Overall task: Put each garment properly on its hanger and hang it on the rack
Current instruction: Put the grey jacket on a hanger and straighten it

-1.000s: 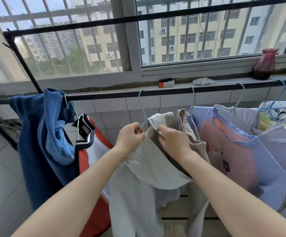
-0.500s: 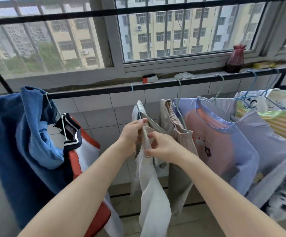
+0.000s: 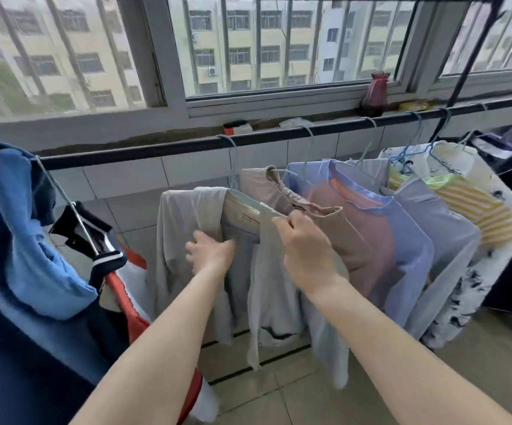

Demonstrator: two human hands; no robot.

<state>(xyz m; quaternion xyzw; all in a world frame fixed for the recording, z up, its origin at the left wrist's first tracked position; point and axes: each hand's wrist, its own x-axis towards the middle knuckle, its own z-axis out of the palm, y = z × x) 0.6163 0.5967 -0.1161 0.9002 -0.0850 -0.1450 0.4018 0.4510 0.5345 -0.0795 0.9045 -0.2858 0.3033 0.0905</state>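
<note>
The pale grey garment [image 3: 187, 240] hangs on a light blue hanger [image 3: 233, 185], whose hook sits over the black rack bar [image 3: 156, 150], mid-rack, between the blue hoodie [image 3: 18, 240] on the left and the beige garment [image 3: 279, 191] just to its right. The right hand [image 3: 306, 250] pinches the right front edge up by the hanger's shoulder, fingers curled round the cloth. The left hand [image 3: 208, 253] reaches inside the open front, fingers bent against the fabric; whether it grips or only presses, I cannot tell.

This looks like the squaring-up step. To do it well, the right hand should draw that front edge up and across so the shoulder seam sits on the hanger's arm, while the left hand smooths the other panel flat and steadies the hanger against swinging. The risk: pull too hard on one side and the collar slides off the far arm.

Further right hang the lilac top with the orange panel [image 3: 371, 234], then a yellow-striped garment [image 3: 478, 207]. A dark red vase [image 3: 375, 93] stands on the windowsill [image 3: 95, 124] beyond.
</note>
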